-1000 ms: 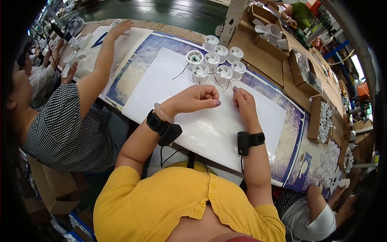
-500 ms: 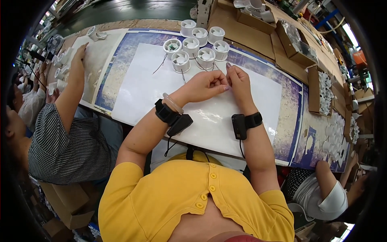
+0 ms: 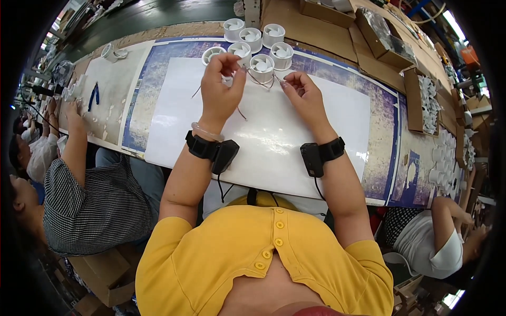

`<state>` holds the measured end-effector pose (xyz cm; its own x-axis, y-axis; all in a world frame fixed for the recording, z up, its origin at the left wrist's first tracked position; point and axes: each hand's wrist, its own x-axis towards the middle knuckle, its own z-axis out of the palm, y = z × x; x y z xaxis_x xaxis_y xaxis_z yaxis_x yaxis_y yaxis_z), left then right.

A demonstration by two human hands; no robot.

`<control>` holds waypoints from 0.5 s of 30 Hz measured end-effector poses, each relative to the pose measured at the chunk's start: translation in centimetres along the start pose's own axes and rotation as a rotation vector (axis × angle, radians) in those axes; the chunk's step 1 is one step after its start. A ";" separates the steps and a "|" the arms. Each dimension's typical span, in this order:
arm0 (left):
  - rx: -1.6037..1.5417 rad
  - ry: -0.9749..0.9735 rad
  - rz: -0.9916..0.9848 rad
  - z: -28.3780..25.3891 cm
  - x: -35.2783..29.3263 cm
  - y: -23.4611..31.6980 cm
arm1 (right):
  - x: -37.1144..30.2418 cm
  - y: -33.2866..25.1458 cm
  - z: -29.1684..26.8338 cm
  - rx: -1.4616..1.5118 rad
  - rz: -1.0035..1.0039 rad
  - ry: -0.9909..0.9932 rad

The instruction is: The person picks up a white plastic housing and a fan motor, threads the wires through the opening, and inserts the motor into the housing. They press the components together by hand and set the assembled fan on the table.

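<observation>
Several small white round fans (image 3: 273,36) stand grouped at the far side of a white board (image 3: 263,137). My left hand (image 3: 221,87) is raised over the near left fans, its fingers curled and thumb bent in; what they hold, if anything, is too small to make out. It partly covers one of the fans. My right hand (image 3: 304,100) is beside the nearest fan (image 3: 262,67), thumb and forefinger pinched at the end of thin dark wires (image 3: 261,82). The wires curve across in front of that fan between my hands.
A person in a checked top (image 3: 95,205) works on my left, near blue-handled pliers (image 3: 94,96) and a white ring-shaped part (image 3: 110,52). Cardboard boxes (image 3: 414,100) with white parts line the right, where another person in white (image 3: 427,247) sits. A green belt (image 3: 153,23) runs behind.
My hands have moved apart, the left one up and leftward over the fans, the right slightly down. On the left, the neighbour's arm has drawn back, uncovering the pliers.
</observation>
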<state>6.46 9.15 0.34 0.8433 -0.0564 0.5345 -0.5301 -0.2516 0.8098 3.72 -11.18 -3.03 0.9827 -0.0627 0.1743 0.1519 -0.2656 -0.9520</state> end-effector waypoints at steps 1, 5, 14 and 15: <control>0.039 0.084 0.047 -0.1 0.4 -0.6 | 0.1 0.0 -0.1 -0.032 -0.011 -0.005; 0.127 0.148 0.023 -0.7 0.8 -1.8 | 0.2 0.1 -0.1 -0.094 -0.031 -0.006; 0.411 -0.031 -0.009 -0.2 0.2 -2.4 | 0.0 -0.2 -0.2 -0.201 -0.036 -0.028; 0.412 -0.035 -0.007 -0.1 0.1 -2.2 | 0.0 -0.2 -0.3 -0.199 -0.034 -0.024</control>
<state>7.70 9.81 -1.37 0.8532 -0.0845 0.5146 -0.4503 -0.6171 0.6453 3.65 -11.38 -2.81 0.9800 -0.0282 0.1970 0.1633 -0.4520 -0.8769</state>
